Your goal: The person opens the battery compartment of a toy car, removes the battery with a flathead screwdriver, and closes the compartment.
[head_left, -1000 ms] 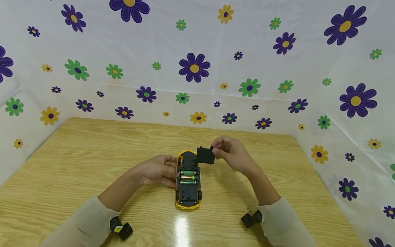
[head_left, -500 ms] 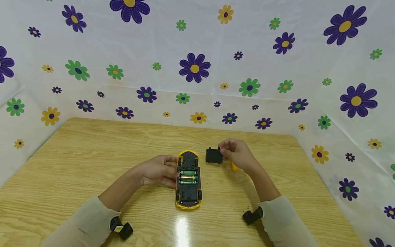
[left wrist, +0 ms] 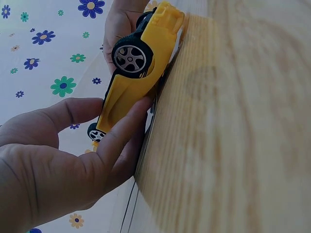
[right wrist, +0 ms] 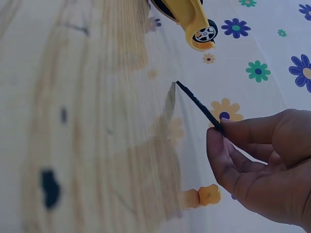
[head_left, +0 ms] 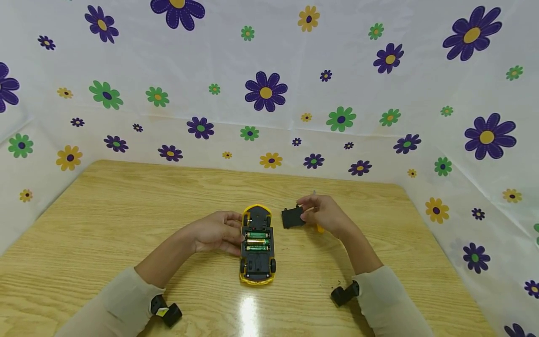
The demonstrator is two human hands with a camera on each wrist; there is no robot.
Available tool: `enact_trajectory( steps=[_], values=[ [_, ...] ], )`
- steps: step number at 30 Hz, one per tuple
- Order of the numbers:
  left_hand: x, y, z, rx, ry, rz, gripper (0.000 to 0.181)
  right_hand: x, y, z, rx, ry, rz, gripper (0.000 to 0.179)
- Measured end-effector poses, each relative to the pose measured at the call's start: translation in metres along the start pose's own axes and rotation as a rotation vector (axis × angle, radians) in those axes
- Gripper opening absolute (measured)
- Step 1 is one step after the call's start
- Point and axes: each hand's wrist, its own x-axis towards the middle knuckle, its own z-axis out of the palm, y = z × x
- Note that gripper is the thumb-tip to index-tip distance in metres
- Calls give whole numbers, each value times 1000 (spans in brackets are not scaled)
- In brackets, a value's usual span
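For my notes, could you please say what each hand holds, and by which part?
Left hand: toy car, by one side; right hand: black cover, pinched at one edge.

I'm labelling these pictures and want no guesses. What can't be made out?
- Print on the batteries: too small, head view.
- Most of the yellow object: behind the right hand, head view.
- Roof of the car: under its own body, head view.
- What the larger dark spot is: blurred, right wrist view.
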Motion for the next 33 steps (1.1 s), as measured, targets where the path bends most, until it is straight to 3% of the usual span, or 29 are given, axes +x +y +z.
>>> enact_trajectory(
  steps=[17, 33],
  values=[
    [0, 1, 0, 6, -4, -1, 71, 0, -1, 5, -154, -70, 10, 46],
    [-1, 1, -2, 2, -8, -2, 75, -3, -7, 10, -306, -72, -13, 41]
  ],
)
